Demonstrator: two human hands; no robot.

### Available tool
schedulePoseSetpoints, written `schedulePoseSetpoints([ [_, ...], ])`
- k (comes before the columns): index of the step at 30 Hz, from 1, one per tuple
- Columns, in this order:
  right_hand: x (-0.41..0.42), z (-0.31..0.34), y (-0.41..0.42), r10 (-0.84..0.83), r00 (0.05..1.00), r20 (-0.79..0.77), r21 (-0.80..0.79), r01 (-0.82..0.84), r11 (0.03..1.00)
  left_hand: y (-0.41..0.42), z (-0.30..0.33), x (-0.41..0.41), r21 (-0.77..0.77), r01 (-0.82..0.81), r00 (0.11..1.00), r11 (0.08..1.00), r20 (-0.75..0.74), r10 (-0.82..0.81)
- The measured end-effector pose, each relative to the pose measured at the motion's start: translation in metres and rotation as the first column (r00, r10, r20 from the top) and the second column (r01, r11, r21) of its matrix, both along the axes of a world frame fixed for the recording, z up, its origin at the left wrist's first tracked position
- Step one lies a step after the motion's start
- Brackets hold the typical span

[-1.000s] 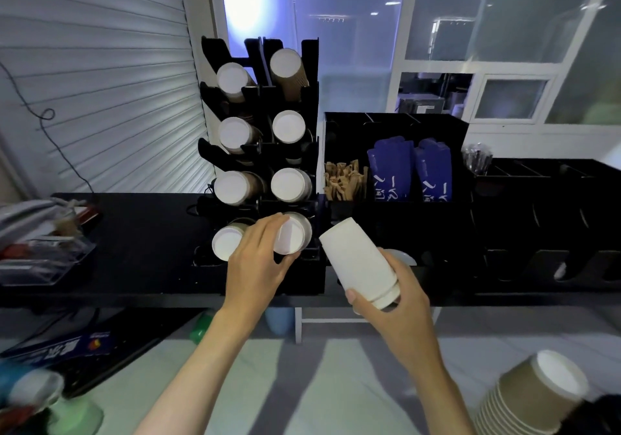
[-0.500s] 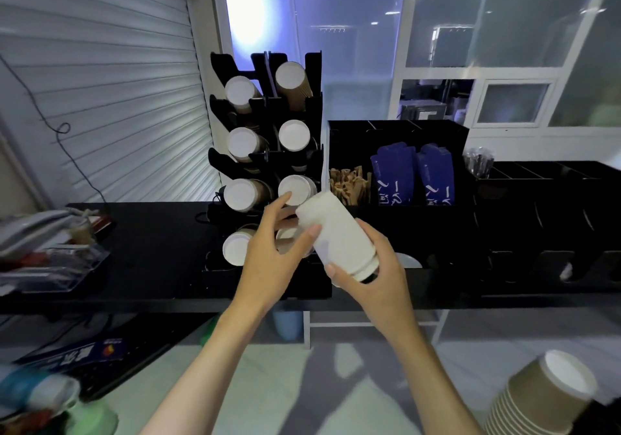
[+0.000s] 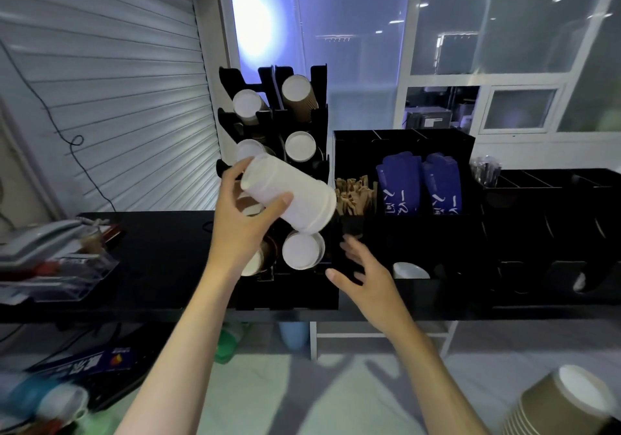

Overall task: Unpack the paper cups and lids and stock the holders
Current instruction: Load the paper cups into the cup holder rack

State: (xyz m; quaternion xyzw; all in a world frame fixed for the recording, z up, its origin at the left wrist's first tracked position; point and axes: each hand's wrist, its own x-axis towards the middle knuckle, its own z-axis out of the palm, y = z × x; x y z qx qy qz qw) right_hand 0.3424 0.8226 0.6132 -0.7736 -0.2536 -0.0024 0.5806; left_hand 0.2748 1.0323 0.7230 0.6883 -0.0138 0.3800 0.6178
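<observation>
1. setting: a long black desk [image 3: 151, 233] before a white roller shutter [image 3: 100, 98]; glass partitions behind.
2. cup holder rack [image 3: 321, 105]: black, tiered, two columns, standing on the desk. seven cup stacks show in it, bases outward; an eighth slot may lie hidden behind the left hand.
3. white cup stack [image 3: 289, 196]: one sleeve of nested white paper cups, held tilted in front of the rack's middle tiers, closed end up-left.
4. left hand [image 3: 242, 229]: wrapped round the white cup stack, thumb across its front.
5. right hand [image 3: 363, 273]: fingers spread and relaxed, holding nothing, just below the stack's rim end.
6. brown cup stack [image 3: 564, 404]: one, bottom right, not yet stocked.
7. organiser [image 3: 403, 139]: two blue packs [image 3: 420, 186], one bundle of wooden stirrers [image 3: 353, 196].
8. risk: one-handed grip near the closed end; the nested cups could slide apart or the rim end could knock seated stacks.
</observation>
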Motion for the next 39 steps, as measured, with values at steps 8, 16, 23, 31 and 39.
schedulePoseSetpoints([
  [8,0.008,-0.016,0.005,-0.034,0.991,0.128,-0.17,0.055,0.984,0.006,-0.013,0.018,0.257,-0.204,0.979,0.945,0.037,0.201],
  [16,0.011,-0.015,0.01,-0.073,0.975,0.211,-0.201,0.117,0.973,0.014,-0.028,0.044,0.533,-0.236,0.96,0.812,-0.004,0.281],
  [23,0.01,-0.016,0.007,-0.035,0.985,0.171,-0.187,0.067,0.98,0.016,-0.046,0.075,0.68,-0.165,0.958,0.714,-0.062,0.28],
  [31,0.011,-0.018,0.004,-0.004,0.99,0.138,-0.197,0.032,0.98,0.014,-0.039,0.084,0.649,-0.122,0.954,0.751,-0.132,0.269],
  [39,0.009,-0.017,0.004,-0.004,0.988,0.153,-0.214,0.037,0.976,0.002,-0.036,0.071,0.741,-0.098,0.929,0.664,-0.172,0.329],
])
